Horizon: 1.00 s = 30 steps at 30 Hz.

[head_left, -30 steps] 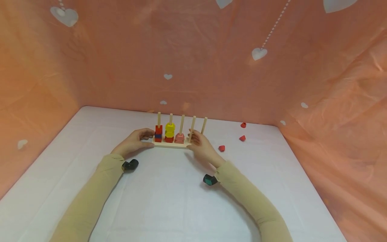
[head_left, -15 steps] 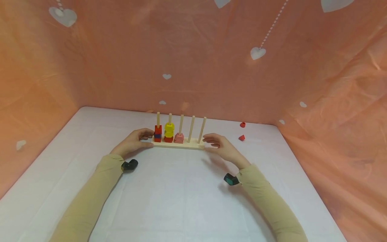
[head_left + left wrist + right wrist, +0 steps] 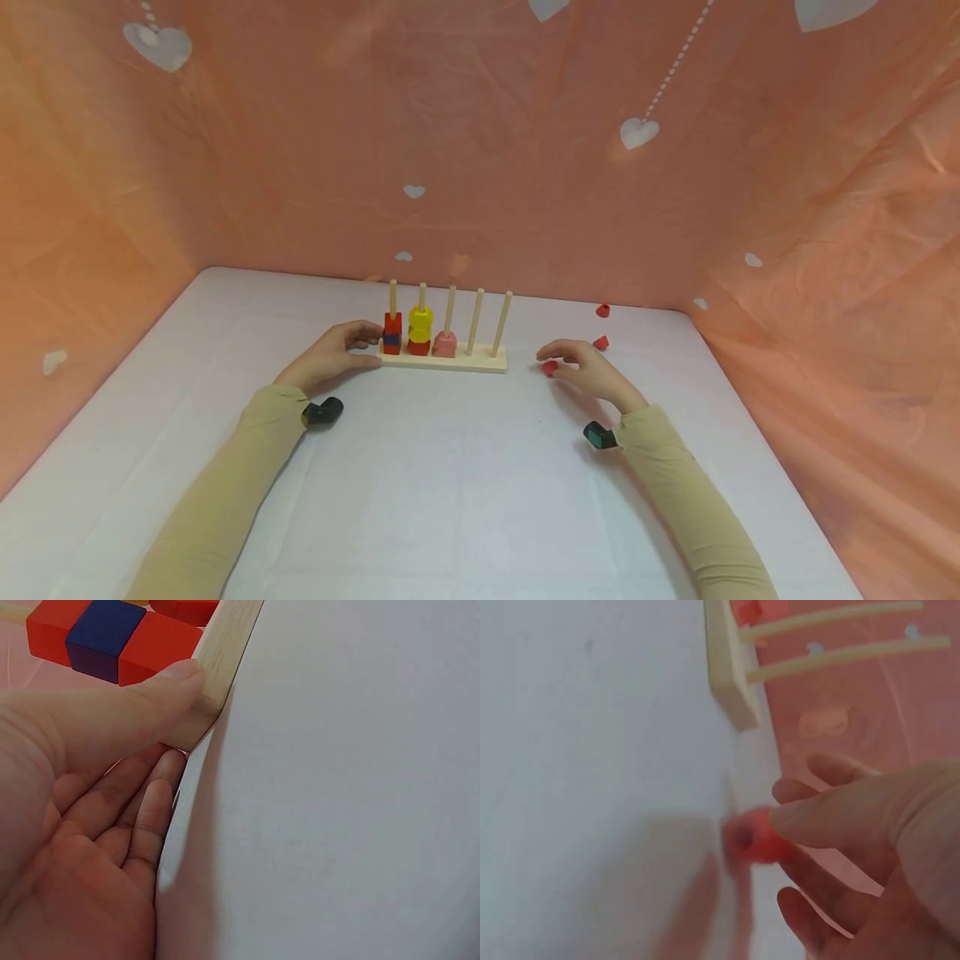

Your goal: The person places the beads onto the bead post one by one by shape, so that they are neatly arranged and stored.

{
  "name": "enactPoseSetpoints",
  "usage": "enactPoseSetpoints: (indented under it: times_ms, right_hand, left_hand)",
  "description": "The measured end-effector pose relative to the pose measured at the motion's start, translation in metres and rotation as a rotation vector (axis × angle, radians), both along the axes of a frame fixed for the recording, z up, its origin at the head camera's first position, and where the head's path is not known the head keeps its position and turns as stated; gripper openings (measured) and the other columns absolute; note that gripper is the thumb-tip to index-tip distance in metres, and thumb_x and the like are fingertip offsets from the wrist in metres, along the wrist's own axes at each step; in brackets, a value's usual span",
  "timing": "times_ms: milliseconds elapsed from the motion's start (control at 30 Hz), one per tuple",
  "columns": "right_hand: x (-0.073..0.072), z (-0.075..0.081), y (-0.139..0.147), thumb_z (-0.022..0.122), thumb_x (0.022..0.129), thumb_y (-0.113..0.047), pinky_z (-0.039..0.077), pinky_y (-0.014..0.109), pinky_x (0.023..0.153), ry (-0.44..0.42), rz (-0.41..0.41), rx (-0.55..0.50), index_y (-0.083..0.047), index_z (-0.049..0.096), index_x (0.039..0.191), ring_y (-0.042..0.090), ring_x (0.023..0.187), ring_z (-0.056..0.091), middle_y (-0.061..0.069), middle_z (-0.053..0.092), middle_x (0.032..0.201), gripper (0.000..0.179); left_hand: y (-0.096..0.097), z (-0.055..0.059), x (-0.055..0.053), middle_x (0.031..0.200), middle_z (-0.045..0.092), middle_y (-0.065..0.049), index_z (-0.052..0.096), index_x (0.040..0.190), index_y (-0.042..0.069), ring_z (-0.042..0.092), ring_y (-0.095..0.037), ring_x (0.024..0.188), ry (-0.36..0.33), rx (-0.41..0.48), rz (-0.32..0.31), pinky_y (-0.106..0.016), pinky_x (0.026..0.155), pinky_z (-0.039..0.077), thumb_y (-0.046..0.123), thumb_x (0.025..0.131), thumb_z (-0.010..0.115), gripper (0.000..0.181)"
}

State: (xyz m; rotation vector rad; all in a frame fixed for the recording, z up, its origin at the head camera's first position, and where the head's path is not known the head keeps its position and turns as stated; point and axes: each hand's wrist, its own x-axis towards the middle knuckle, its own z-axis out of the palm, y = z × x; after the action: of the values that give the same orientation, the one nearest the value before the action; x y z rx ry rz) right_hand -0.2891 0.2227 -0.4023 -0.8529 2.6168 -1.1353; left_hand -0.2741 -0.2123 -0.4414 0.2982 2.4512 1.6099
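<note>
My left hand (image 3: 327, 357) holds the left end of a wooden peg board (image 3: 480, 364); in the left wrist view the thumb (image 3: 161, 694) lies on its edge. Red blocks with a blue block (image 3: 105, 639) between them sit on the leftmost peg. Yellow beads (image 3: 421, 323) above a red one fill part of the second peg, and a pink piece (image 3: 445, 344) is on the third. Right of the board, my right hand (image 3: 592, 372) is around a red bead (image 3: 756, 836) on the table, fingers loosely spread. The thumb overlaps the bead; whether it touches is unclear.
Two more red beads, a nearer one (image 3: 602, 342) and a farther one (image 3: 603, 311), lie on the white table (image 3: 465, 483) beyond the right hand. Two bare pegs (image 3: 501, 325) stand at the board's right end. An orange curtain (image 3: 480, 150) closes off the back.
My right hand has left the peg board, moving right to the nearest red bead. My left hand stays at the board's left end, and the board has not visibly moved.
</note>
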Motion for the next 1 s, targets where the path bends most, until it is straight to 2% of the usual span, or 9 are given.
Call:
enactPoseSetpoints:
  times_ms: [133,300,500,600,667,700,833,900,1000]
  right_hand:
    - [-0.003,-0.005,0.004,0.052,0.085,0.013,0.043,0.048,0.097,-0.010,-0.028,0.042,-0.002,0.068,0.108,0.028,0.104,0.056,0.008,0.066,0.106,0.031]
    - [-0.005,-0.011,0.007,0.058,0.085,0.012,0.048,0.044,0.091,-0.009,-0.036,0.046,-0.003,0.071,0.102,0.027,0.099,0.057,0.008,0.067,0.101,0.026]
    - [-0.009,-0.014,0.008,0.062,0.087,0.006,0.047,0.041,0.091,-0.032,-0.074,0.070,-0.009,0.071,0.104,0.024,0.097,0.055,0.005,0.065,0.102,0.024]
    - [-0.011,-0.015,0.008,0.065,0.087,0.002,0.048,0.039,0.089,-0.030,-0.076,0.075,-0.010,0.070,0.105,0.024,0.095,0.055,0.004,0.064,0.102,0.022]
    - [-0.012,-0.016,0.007,0.067,0.087,-0.001,0.048,0.038,0.088,-0.024,-0.075,0.077,-0.009,0.070,0.107,0.023,0.093,0.057,0.004,0.064,0.103,0.022]
    - [-0.013,-0.016,0.007,0.068,0.087,-0.002,0.049,0.037,0.087,-0.022,-0.078,0.076,-0.009,0.070,0.107,0.022,0.093,0.057,0.004,0.065,0.103,0.022]
    - [-0.011,-0.016,0.006,0.072,0.086,-0.009,0.051,0.035,0.083,-0.026,-0.108,0.058,-0.007,0.069,0.110,0.022,0.090,0.060,0.005,0.065,0.104,0.025]
    - [-0.010,-0.017,0.005,0.073,0.085,-0.011,0.052,0.033,0.082,-0.026,-0.128,0.048,-0.007,0.068,0.111,0.021,0.091,0.061,0.005,0.066,0.106,0.027]
    - [-0.009,-0.016,0.003,0.074,0.085,-0.014,0.053,0.029,0.075,-0.043,-0.171,0.017,-0.006,0.068,0.112,0.021,0.088,0.062,0.005,0.067,0.104,0.028]
  left_hand:
    - [0.000,-0.001,-0.001,0.133,0.050,-0.014,0.049,0.133,0.005,0.044,-0.031,0.119,-0.002,0.002,-0.004,-0.047,0.106,0.032,0.019,0.083,0.076,0.058]
    - [-0.002,-0.003,-0.003,0.135,0.049,-0.015,0.048,0.134,0.005,0.043,-0.032,0.121,-0.006,0.001,-0.008,-0.048,0.107,0.031,0.021,0.083,0.076,0.060]
    - [0.001,0.001,-0.001,0.136,0.047,-0.018,0.045,0.135,0.002,0.041,-0.035,0.123,-0.012,0.008,-0.009,-0.050,0.107,0.030,0.013,0.086,0.072,0.058]
    - [0.000,0.000,-0.002,0.135,0.048,-0.017,0.047,0.134,0.003,0.042,-0.034,0.122,-0.012,0.007,-0.008,-0.049,0.107,0.030,0.016,0.085,0.074,0.058]
    - [0.002,0.007,0.003,0.135,0.049,-0.017,0.047,0.133,0.003,0.042,-0.033,0.121,-0.011,0.005,-0.008,-0.049,0.107,0.030,0.015,0.085,0.073,0.056]
    - [0.002,0.007,0.003,0.134,0.049,-0.017,0.048,0.133,0.003,0.042,-0.033,0.121,-0.010,0.008,-0.008,-0.049,0.107,0.030,0.015,0.085,0.073,0.056]
    - [0.002,0.004,0.003,0.135,0.048,-0.018,0.047,0.133,0.002,0.042,-0.034,0.121,-0.007,0.021,-0.012,-0.049,0.107,0.030,0.012,0.086,0.072,0.054]
    - [-0.001,-0.005,-0.004,0.135,0.048,-0.016,0.048,0.133,0.004,0.042,-0.033,0.121,-0.004,0.030,-0.011,-0.048,0.107,0.030,0.015,0.085,0.074,0.056]
    - [-0.004,-0.009,-0.005,0.134,0.050,-0.014,0.050,0.132,0.006,0.043,-0.032,0.121,0.001,0.029,-0.010,-0.048,0.107,0.031,0.018,0.083,0.076,0.056]
